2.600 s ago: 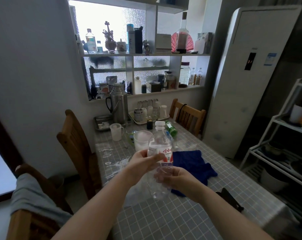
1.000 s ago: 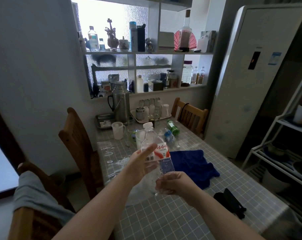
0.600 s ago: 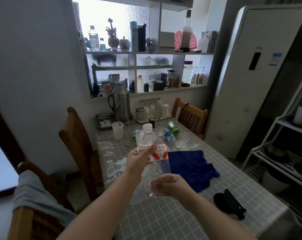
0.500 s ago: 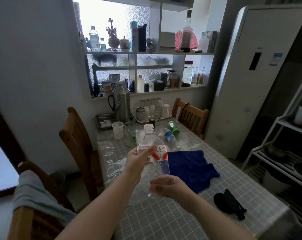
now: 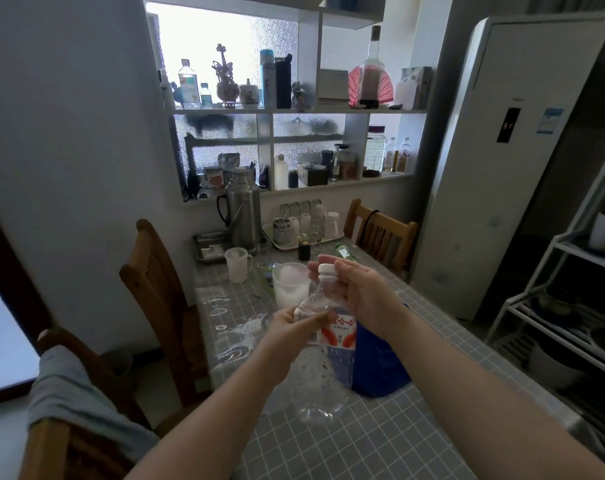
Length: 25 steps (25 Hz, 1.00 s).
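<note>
I hold a clear plastic bottle (image 5: 323, 372) with a red and white label above the tiled table (image 5: 380, 441). It looks empty, with droplets inside. My left hand (image 5: 295, 327) grips its shoulder just under the neck. My right hand (image 5: 358, 292) is up at the white cap (image 5: 327, 270), its fingers curled round the cap and neck. The bottle's base hangs free above the table.
A blue cloth (image 5: 377, 368) lies behind the bottle. Behind it stand a white tub (image 5: 290, 284), a measuring cup (image 5: 238, 264), a steel flask (image 5: 242, 214) and a tray of glasses (image 5: 304, 226). Wooden chairs (image 5: 159, 299) flank the table; a tall white appliance (image 5: 508, 161) stands right.
My right hand let go of the bottle's base and rose to the cap. My left hand kept its grip near the neck and the bottle straightened up.
</note>
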### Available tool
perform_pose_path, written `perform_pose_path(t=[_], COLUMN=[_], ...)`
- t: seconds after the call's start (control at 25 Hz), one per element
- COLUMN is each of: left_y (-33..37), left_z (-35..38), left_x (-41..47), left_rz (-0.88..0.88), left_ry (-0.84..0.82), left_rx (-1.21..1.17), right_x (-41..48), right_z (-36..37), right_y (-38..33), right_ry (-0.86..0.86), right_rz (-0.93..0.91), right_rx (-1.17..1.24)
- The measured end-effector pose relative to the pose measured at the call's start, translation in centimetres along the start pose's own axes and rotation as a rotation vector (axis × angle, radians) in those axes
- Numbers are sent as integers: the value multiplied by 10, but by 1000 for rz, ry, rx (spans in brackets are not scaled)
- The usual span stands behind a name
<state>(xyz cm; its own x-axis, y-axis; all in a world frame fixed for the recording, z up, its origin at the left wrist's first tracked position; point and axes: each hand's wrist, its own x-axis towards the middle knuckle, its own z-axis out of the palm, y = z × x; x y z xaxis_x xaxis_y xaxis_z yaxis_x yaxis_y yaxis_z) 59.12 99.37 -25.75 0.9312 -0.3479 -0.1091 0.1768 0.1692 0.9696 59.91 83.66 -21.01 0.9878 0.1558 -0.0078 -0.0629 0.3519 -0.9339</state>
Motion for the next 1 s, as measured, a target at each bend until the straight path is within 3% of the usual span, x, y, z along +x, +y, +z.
perform_pose_path(t=[0.12, 0.48, 0.72, 1.0], left_y=[-1, -15, -10, -22], left_z=[2, 15, 7, -6], left_x=[-2, -9, -16, -35], left_rz=[13, 106, 60, 156], left_ry=[1, 120, 126, 327], left_rx=[14, 111, -1, 27], right_x=[-1, 5, 6, 20], right_z=[-3, 7, -3, 25], right_y=[-2, 5, 5, 24], right_ry=[-2, 238, -71, -85], right_rz=[-10, 9, 88, 38], right_rx=[35, -373, 22, -145])
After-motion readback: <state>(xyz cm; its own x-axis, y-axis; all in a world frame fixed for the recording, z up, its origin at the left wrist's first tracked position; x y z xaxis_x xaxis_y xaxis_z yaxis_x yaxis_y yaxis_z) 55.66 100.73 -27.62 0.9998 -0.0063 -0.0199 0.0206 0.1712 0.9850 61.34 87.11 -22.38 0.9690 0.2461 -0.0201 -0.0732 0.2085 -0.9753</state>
